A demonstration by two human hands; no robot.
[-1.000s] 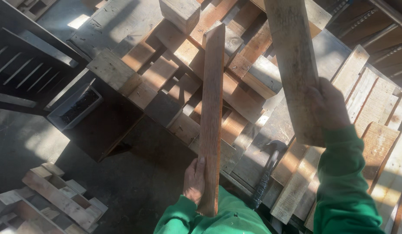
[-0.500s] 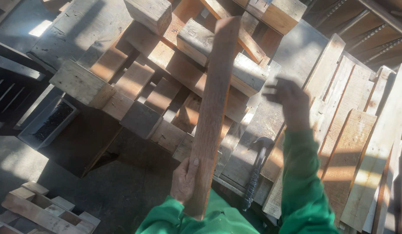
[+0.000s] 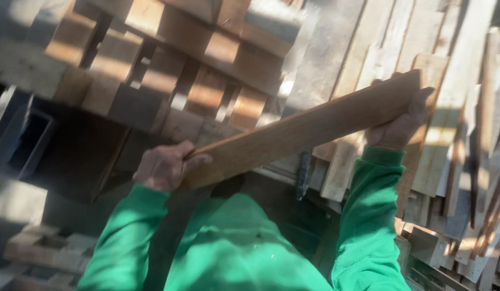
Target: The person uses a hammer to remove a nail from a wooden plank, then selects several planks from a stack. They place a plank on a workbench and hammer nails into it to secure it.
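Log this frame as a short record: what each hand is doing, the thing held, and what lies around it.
Left hand: left hand grips the near end of the plank
Right hand: right hand grips the far end of the same plank
Plank: a long brown board, held slanting across the body, clear of the piles
Clothing: green sleeves
Behind the plank: stacked wooden blocks
Right side: loose pale boards lying in a heap
Lower left: a small stack of wood pieces
Light: strong sun with deep shadows

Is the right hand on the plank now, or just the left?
Touching. The head view shows the right hand wrapped around the far end of the plank, while the left hand grips the near end.
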